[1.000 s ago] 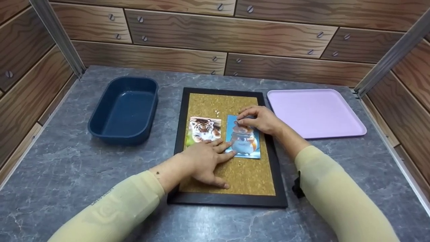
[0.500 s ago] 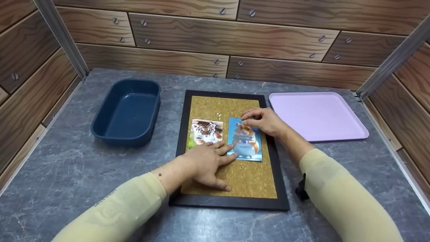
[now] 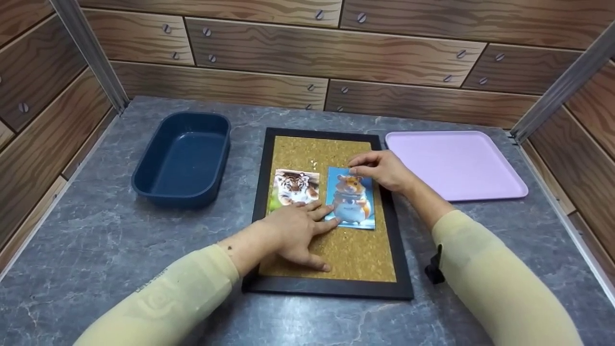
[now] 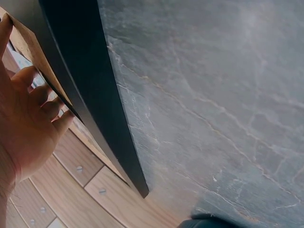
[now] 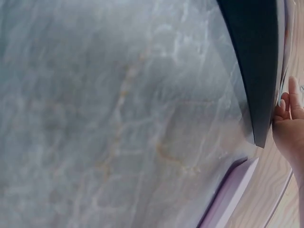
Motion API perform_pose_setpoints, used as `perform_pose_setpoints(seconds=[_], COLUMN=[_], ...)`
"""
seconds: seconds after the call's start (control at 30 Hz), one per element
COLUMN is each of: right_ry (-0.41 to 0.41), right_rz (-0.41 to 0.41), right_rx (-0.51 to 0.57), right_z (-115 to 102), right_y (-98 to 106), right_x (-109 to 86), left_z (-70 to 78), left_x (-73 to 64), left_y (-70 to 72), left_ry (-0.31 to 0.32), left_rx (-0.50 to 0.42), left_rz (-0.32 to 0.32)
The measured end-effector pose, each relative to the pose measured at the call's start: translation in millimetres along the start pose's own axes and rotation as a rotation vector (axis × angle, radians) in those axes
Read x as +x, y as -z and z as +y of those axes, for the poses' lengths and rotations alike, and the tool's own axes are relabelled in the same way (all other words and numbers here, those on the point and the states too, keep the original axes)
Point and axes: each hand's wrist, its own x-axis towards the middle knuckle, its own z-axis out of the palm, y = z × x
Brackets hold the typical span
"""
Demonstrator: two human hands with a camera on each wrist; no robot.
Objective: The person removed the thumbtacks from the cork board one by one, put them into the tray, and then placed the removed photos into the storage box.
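Observation:
A framed corkboard [image 3: 355, 259] with a black border lies in the middle of the table. On its left half is a tiger picture [image 3: 292, 185]; beside it on the right lies a picture of a hamster [image 3: 353, 204] on blue. My left hand [image 3: 298, 235] lies with fingers spread over the board, covering the tiger picture's lower part and touching the hamster picture's lower left edge. At the hamster picture's top edge, my right hand [image 3: 384, 170] has its thumb and forefinger close together. Whether they pinch something small is hidden.
A deep blue bin [image 3: 182, 166] stands left of the board. To the right lies a flat lilac tray [image 3: 456, 166]. Tiny whitish bits [image 3: 313, 166] show on the cork above the pictures. Wood-patterned walls enclose the back and sides.
My right hand has shifted slightly right and up along the hamster picture's top, uncovering the hamster's head. The left hand stays in place on the board. The camera view has tilted a little.

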Motion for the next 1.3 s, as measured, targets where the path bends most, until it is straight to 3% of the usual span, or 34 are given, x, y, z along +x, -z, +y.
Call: perform_pose_setpoints(seconds=[0.53,0.77,1.3], right_ry=[-0.033,-0.008,-0.005], right_rz=[0.071,0.108,0.13], right_rx=[-0.021,-0.048,-0.052], right_z=[-2,0,9], right_y=[27,38,63], right_x=[-9.8,-14.6,-24.9], left_z=[0.0,0.3,-0.3], left_x=[0.0,-0.2,-0.6], left_y=[1.3,0.7,0.5], left_ry=[-0.007,-0.009,-0.01], left_rx=[0.008,-0.004,0.0], left_rz=[-0.01,-0.006,-0.006])
